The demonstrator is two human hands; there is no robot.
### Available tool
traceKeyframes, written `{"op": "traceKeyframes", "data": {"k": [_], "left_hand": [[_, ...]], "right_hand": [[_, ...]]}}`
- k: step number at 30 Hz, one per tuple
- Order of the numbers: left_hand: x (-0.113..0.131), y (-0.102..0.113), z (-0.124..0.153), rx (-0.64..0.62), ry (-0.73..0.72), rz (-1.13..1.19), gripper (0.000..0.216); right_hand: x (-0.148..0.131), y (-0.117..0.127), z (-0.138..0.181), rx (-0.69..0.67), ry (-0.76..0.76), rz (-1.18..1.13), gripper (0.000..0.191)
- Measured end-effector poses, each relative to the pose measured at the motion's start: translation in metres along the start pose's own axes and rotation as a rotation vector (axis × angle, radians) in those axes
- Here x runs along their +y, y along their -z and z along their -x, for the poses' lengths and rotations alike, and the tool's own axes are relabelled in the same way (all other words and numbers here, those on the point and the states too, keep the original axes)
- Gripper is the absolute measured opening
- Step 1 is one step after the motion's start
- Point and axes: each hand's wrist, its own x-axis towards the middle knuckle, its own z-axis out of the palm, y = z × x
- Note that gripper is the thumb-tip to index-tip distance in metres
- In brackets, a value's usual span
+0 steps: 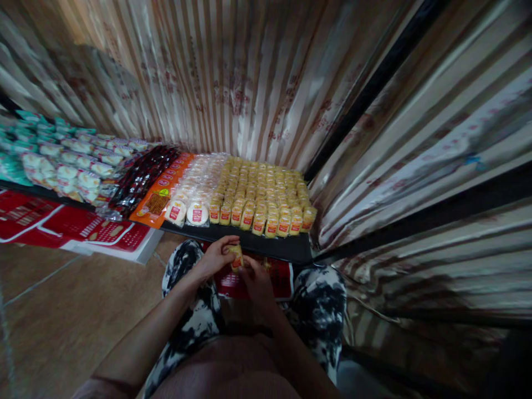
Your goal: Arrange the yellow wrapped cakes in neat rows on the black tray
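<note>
A small yellow packaged cake (236, 258) with a red label is held between my two hands, just in front of the black shelf edge. My left hand (218, 256) grips it from the left, thumb and fingers closed on it. From the right, my right hand (256, 277) pinches its lower side. Beyond them, rows of like yellow packaged cakes (266, 194) stand on the black shelf (266, 242). Left of these rows lie round white wrapped cakes (197, 213) with red labels.
Further left are an orange snack bag (158, 202), dark red glossy packets (143, 177), white packets (78, 174) and green packets (16, 166). Red boxes (78, 224) sit below the shelf. Striped curtains (249, 83) hang behind and to the right, with black frame poles (366, 94).
</note>
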Motion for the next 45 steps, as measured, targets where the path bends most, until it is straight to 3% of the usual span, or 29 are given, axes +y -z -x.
{"op": "traceKeyframes", "data": {"k": [4,7,9,14,17,21,26,29,36,45], "left_hand": [[-0.007,-0.005,-0.009,0.116,-0.047,-0.008,0.039],[-0.012,-0.009,-0.015,0.113,-0.073,-0.07,0.029],[-0.012,-0.012,-0.02,0.144,-0.104,-0.127,0.027],[0.0,-0.015,-0.038,0.355,-0.212,-0.395,0.032],[0.004,-0.018,-0.048,0.377,-0.261,-0.553,0.033],[0.0,-0.026,-0.058,0.385,-0.311,-0.689,0.035],[-0.009,-0.037,-0.064,0.499,-0.406,-0.773,0.038],[-0.013,-0.041,-0.067,0.541,-0.41,-0.766,0.029],[-0.033,-0.038,-0.079,0.563,-0.542,-0.819,0.026],[-0.053,-0.033,-0.092,0.57,-0.478,-0.763,0.023]], "right_hand": [[-0.008,0.001,-0.012,0.04,-0.03,-0.12,0.028],[-0.012,0.002,-0.023,0.071,-0.009,-0.134,0.028],[-0.013,0.004,-0.031,0.11,0.038,-0.044,0.03],[-0.008,0.016,-0.052,0.276,0.198,0.247,0.034],[0.001,0.02,-0.064,0.336,0.246,0.32,0.036],[0.014,0.019,-0.07,0.329,0.226,0.317,0.038],[0.021,0.016,-0.07,0.352,0.267,0.329,0.037],[0.021,0.017,-0.071,0.354,0.303,0.339,0.037],[0.021,0.016,-0.071,0.368,0.296,0.354,0.037],[0.021,0.018,-0.072,0.337,0.244,0.283,0.037]]}}
